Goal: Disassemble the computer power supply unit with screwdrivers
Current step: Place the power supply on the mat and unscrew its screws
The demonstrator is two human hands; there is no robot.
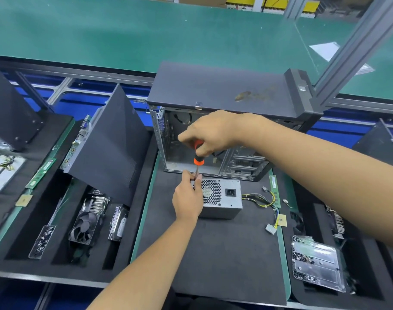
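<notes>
A grey metal power supply unit [222, 198] lies on the dark foam mat, its honeycomb fan grille and black socket facing up. Its yellow and black cables [266, 201] trail off to the right. My left hand [187, 198] grips the unit's left end, with fingertips pinching the screwdriver's shaft by the tip. My right hand [210, 134] holds the orange and black screwdriver [198, 157] by its handle from above, the tool standing nearly upright on the unit's top left corner. The tip is hidden behind my left fingers.
An open, emptied computer case [224, 121] stands just behind the unit. A removed side panel [110, 144] leans at the left. Left foam slots hold a fan [84, 227], a drive and a screw tray [41, 241]. A clear plastic tray [316, 265] lies at the right.
</notes>
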